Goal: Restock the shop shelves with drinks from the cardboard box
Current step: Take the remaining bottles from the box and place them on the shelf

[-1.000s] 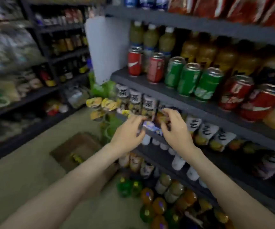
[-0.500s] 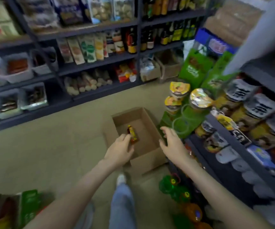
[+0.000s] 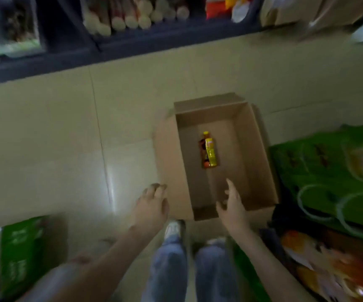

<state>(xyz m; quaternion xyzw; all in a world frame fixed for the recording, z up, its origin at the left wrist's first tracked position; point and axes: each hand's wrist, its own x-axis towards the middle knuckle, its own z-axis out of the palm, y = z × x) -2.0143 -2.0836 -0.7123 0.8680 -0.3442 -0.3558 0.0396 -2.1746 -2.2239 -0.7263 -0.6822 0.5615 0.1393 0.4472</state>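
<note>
Two bare hands hover at the near end of an open cardboard box (image 3: 167,153): the left hand (image 3: 152,205) just outside its left wall, grip loose and empty; the right hand (image 3: 233,203) above its interior, fingers spread, holding nothing. One drink bottle (image 3: 209,150) lies flat inside the box, which sits on a pale tiled floor (image 3: 45,138), with dark shelves (image 3: 154,44) beyond it.

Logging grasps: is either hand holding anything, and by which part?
Nothing. Left hand and right hand are empty; the bottle lies untouched in the cardboard box.

Brown cardboard box (image 3: 169,153), yellow-orange bottle (image 3: 209,150) inside; green packs (image 3: 328,171) at 3 o'clock; beige floor (image 3: 56,138); blue jeans (image 3: 169,269).
</note>
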